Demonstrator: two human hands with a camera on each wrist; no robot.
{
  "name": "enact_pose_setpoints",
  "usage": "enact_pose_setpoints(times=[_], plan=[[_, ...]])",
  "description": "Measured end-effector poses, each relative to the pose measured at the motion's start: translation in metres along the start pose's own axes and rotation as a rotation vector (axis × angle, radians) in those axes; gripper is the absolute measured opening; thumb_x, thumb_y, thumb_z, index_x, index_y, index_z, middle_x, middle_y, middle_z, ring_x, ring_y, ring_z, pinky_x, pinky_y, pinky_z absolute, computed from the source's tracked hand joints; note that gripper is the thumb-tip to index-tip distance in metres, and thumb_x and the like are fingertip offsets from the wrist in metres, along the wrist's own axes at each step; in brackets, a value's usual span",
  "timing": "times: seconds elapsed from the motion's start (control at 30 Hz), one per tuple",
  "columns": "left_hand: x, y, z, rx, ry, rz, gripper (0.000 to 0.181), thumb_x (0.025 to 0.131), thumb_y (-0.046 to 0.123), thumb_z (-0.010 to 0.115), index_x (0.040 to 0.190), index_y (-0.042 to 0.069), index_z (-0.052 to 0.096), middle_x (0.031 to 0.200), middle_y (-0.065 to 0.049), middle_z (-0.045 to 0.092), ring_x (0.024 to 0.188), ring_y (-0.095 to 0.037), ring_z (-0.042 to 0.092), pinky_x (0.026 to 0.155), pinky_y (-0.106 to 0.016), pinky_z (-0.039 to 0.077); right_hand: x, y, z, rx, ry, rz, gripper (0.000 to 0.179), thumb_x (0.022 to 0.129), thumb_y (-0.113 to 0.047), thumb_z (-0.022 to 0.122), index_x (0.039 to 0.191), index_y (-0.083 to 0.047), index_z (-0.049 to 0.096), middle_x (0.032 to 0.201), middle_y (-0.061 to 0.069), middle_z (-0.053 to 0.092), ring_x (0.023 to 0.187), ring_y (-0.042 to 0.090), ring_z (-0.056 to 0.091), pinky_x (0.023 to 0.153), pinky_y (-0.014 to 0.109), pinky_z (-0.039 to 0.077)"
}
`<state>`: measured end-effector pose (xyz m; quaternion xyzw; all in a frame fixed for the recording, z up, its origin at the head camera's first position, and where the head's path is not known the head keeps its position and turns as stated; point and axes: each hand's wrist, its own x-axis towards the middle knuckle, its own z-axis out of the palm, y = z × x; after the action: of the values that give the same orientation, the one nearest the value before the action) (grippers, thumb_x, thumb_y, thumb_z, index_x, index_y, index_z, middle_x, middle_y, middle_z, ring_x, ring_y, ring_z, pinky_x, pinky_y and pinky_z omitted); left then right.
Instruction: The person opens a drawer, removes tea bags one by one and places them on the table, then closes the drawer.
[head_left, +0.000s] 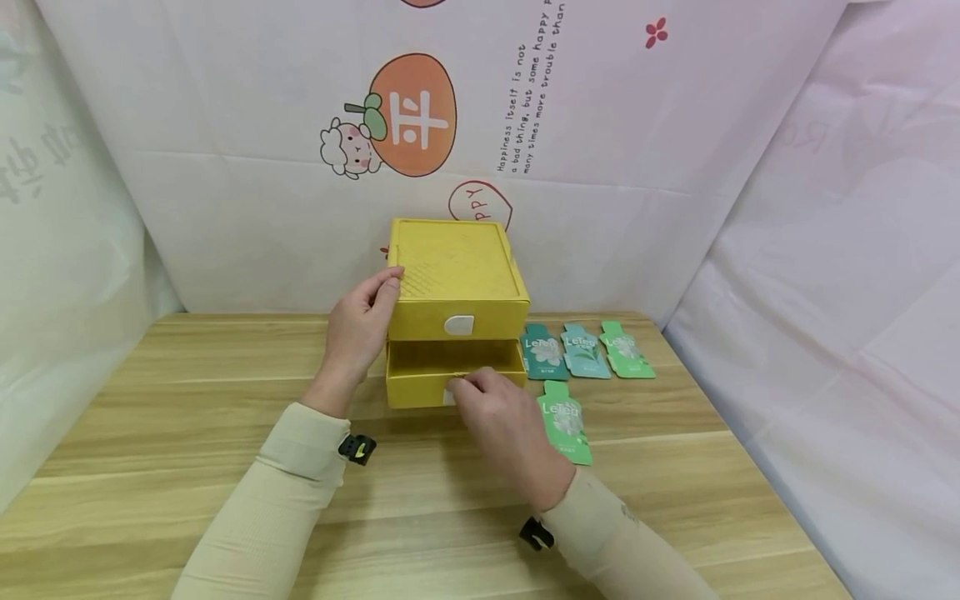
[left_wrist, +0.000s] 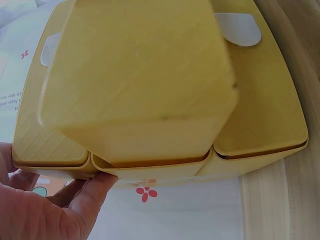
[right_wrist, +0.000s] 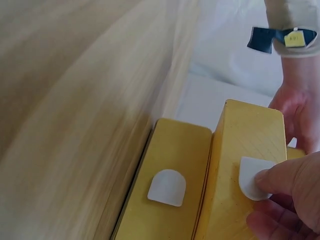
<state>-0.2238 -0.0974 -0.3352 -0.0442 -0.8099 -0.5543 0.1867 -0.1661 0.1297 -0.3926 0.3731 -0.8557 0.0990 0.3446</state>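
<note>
A yellow drawer box (head_left: 461, 258) stands against the back cloth. Its middle drawer (left_wrist: 145, 65) is pulled well out, while the drawers on either side of it sit closed. My left hand (head_left: 360, 325) holds the box at its upper left edge, the fingertips at the top corner and a digit along the side in the left wrist view. With the thumb and fingers of my right hand (head_left: 506, 425), I pinch the white tab (right_wrist: 252, 177) on the front of the pulled-out drawer. The lowest drawer's white tab (right_wrist: 167, 187) shows beside it.
Right of the box lie a dark teal LeTea sachet (head_left: 544, 354), a light teal one (head_left: 587, 354) and a green one (head_left: 628, 352) in a row. Another green sachet (head_left: 566, 425) lies nearer, beside my right hand. Printed cloth (head_left: 600, 233) hangs behind the wooden table (head_left: 187, 417).
</note>
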Motion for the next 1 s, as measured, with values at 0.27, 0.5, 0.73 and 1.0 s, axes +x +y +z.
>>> enact_pose_setpoints(times=[0.27, 0.5, 0.73, 1.0], plan=[[0.0, -0.001, 0.001, 0.014, 0.007, 0.016, 0.048, 0.109, 0.048, 0.045, 0.145, 0.022, 0.064, 0.139, -0.003, 0.067, 0.107, -0.022, 0.058, 0.09, -0.038, 0.045, 0.013, 0.007, 0.01, -0.031, 0.008, 0.035, 0.017, 0.097, -0.002, 0.07, 0.111, -0.01, 0.074, 0.098, 0.009, 0.072, 0.082, 0.018, 0.072, 0.063, 0.03, 0.06], [0.0, -0.001, 0.001, 0.015, 0.011, 0.014, 0.048, 0.109, 0.048, 0.045, 0.145, 0.022, 0.065, 0.139, -0.003, 0.067, 0.107, -0.021, 0.058, 0.089, -0.037, 0.045, 0.019, 0.014, 0.02, -0.064, 0.008, 0.052, 0.018, 0.098, -0.001, 0.069, 0.113, -0.01, 0.073, 0.1, 0.008, 0.071, 0.084, 0.019, 0.072, 0.061, 0.033, 0.059], [0.0, -0.001, 0.002, 0.016, 0.015, 0.008, 0.047, 0.109, 0.048, 0.045, 0.144, 0.023, 0.065, 0.134, -0.003, 0.068, 0.101, -0.022, 0.056, 0.086, -0.037, 0.044, 0.022, 0.018, 0.029, -0.109, 0.015, 0.074, 0.009, 0.101, -0.007, 0.067, 0.109, -0.009, 0.07, 0.098, 0.009, 0.07, 0.082, 0.019, 0.072, 0.054, 0.033, 0.056], [0.0, 0.0, 0.001, 0.008, 0.013, 0.009, 0.048, 0.109, 0.048, 0.045, 0.144, 0.023, 0.065, 0.14, -0.003, 0.067, 0.108, -0.021, 0.058, 0.089, -0.038, 0.045, 0.025, 0.021, 0.037, -0.155, 0.047, 0.088, 0.01, 0.102, -0.016, 0.069, 0.105, -0.007, 0.069, 0.091, 0.009, 0.069, 0.072, 0.018, 0.069, 0.05, 0.032, 0.054]])
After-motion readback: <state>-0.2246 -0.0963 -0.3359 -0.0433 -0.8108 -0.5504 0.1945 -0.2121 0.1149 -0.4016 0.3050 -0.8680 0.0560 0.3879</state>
